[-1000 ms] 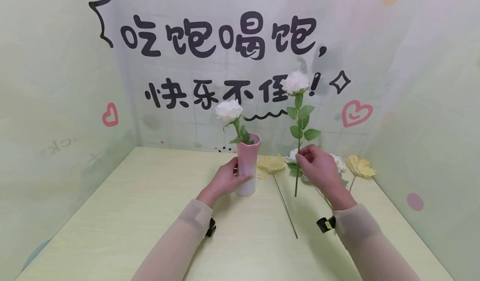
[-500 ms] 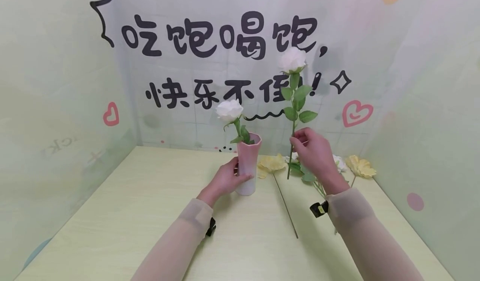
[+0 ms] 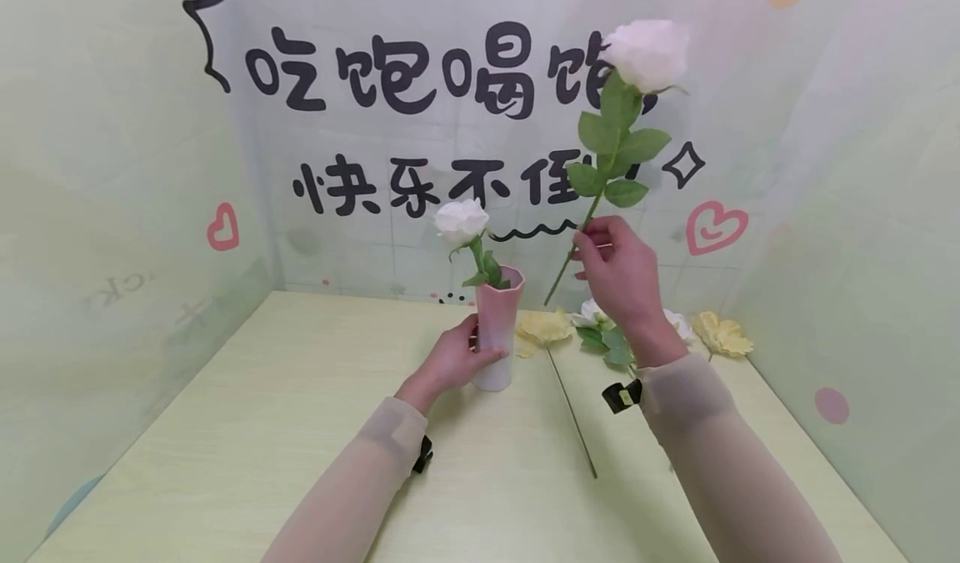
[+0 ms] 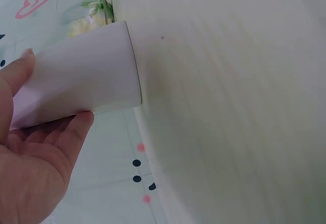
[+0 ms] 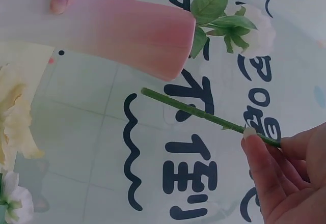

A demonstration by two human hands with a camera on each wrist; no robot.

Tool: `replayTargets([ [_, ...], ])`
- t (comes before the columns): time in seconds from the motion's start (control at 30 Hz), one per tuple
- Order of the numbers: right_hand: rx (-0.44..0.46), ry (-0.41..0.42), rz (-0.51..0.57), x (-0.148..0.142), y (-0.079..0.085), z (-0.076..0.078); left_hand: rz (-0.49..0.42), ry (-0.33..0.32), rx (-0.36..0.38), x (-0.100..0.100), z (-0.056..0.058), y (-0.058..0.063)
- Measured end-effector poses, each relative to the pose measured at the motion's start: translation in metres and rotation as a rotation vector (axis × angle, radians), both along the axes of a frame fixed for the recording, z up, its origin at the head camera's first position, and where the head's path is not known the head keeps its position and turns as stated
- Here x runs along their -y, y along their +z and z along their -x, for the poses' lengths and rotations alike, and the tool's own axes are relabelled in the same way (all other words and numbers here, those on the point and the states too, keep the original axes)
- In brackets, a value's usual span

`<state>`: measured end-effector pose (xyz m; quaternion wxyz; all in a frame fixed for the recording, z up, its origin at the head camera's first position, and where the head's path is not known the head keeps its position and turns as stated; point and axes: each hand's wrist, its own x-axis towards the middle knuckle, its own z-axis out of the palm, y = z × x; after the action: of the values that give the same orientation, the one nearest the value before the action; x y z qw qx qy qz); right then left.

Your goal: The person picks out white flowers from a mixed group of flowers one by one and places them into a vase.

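A pink-and-white vase [image 3: 498, 313] stands upright on the table with one white rose [image 3: 461, 221] leaning out of its mouth to the left. My left hand [image 3: 450, 358] grips the vase around its lower half, thumb across the front. In the left wrist view the vase's white base [image 4: 97, 71] meets the tabletop. My right hand [image 3: 621, 271] pinches the green stem of a second white rose [image 3: 648, 52], raised to the right of the vase. In the right wrist view that stem's cut end [image 5: 147, 91] points toward the vase rim, apart from it.
On the table right of the vase lies a yellow flower [image 3: 546, 328] with a long bare stem. Farther right are white roses [image 3: 592, 314] with green leaves, partly behind my right arm, and another yellow flower [image 3: 722, 334]. A printed backdrop [image 3: 360, 254] rises behind the table.
My right hand has lifted the white rose up and slightly left; its bloom now tilts right and its stem end swings toward the vase. The left hand and vase stay put.
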<state>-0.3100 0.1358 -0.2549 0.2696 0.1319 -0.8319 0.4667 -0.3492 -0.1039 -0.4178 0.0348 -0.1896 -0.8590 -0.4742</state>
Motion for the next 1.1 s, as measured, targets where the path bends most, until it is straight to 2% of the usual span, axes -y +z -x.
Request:
replayTargets([
  [0.23,-0.214,0.022,0.104,0.012,-0.002,0.003,0.001,0.006,0.001,-0.001,-0.002,0.001],
  [0.37,-0.261,0.050,0.125,0.016,-0.007,0.003,0.005,0.005,0.006,-0.001,-0.003,0.001],
  [0.5,-0.224,0.074,0.102,0.021,-0.012,0.003,0.012,0.005,0.013,-0.001,-0.003,0.000],
  [0.63,-0.172,0.075,0.023,0.024,-0.018,0.006,0.015,0.005,0.017,-0.001,-0.001,-0.001],
  [0.93,-0.107,0.016,-0.156,0.030,-0.033,0.018,0.009,0.007,0.023,-0.001,-0.002,0.000],
  [1.1,-0.032,0.014,-0.244,0.036,-0.037,0.024,0.009,0.010,0.027,0.000,-0.001,0.000],
])
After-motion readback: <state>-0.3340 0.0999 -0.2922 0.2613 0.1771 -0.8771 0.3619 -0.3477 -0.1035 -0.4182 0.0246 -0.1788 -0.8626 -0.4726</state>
